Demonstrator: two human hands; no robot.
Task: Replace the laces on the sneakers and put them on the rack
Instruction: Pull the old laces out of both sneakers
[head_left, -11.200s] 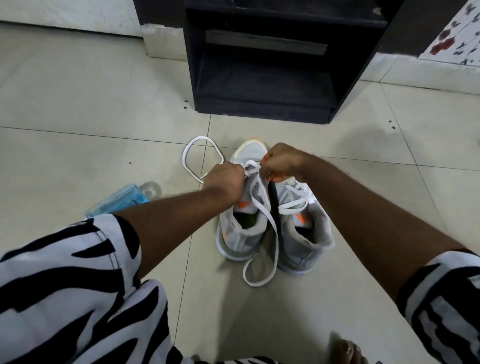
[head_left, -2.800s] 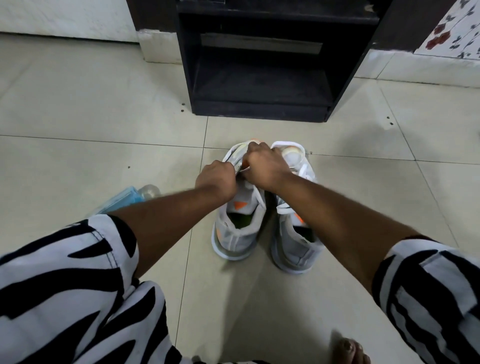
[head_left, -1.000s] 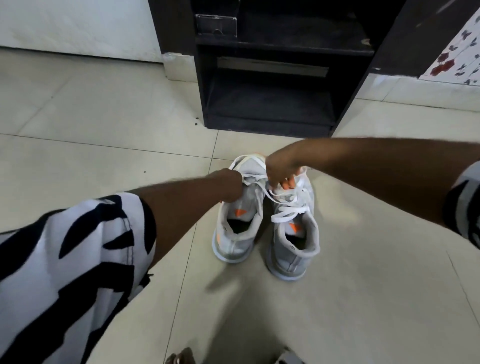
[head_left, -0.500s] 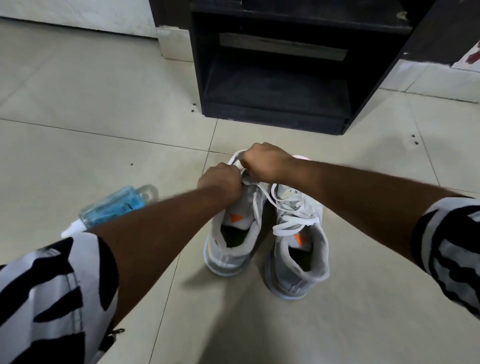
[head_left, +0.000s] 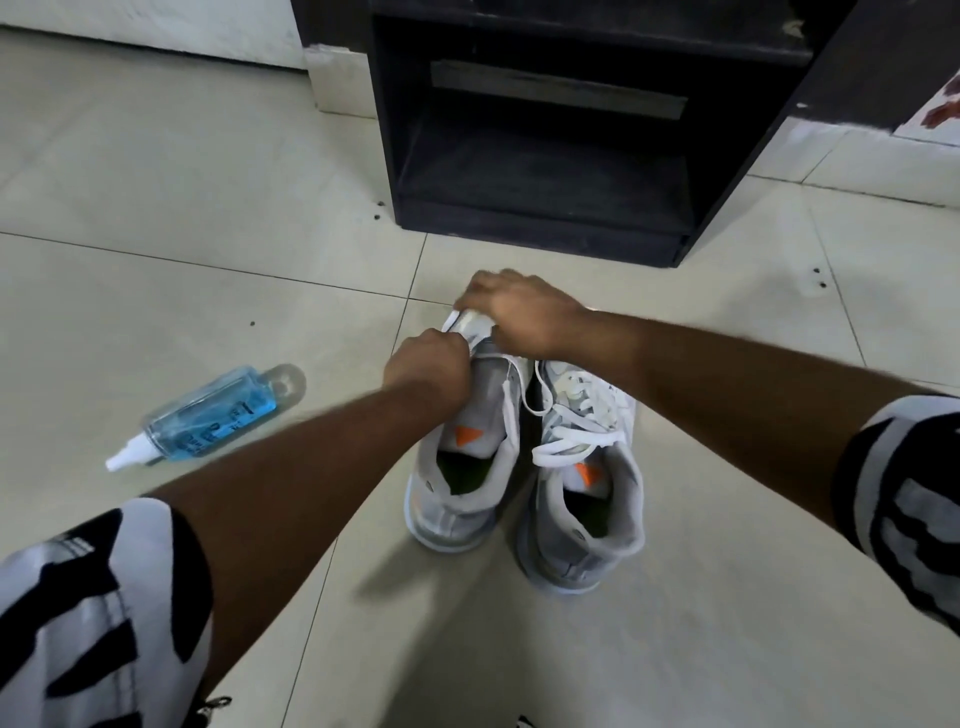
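Two grey sneakers with orange tongue tags stand side by side on the tiled floor, toes toward the rack. The right sneaker (head_left: 587, 499) is laced with a white lace (head_left: 571, 415) whose ends lie loose across its tongue. My left hand (head_left: 428, 366) is curled over the front of the left sneaker (head_left: 462, 488) and pinches its white lace. My right hand (head_left: 519, 312) lies over the same shoe's toe, fingers bent down around it. The lace itself is mostly hidden under both hands. The black shoe rack (head_left: 545, 156) stands just beyond.
A clear bottle of blue liquid (head_left: 208, 415) with a white nozzle lies on the floor to the left of the shoes. Black-and-white striped clothing fills the lower corners. A white wall base runs along the back left.
My right hand has slid forward onto the left sneaker's toe and flattened over it. The left hand stays at the shoe's front. The view has shifted slightly.
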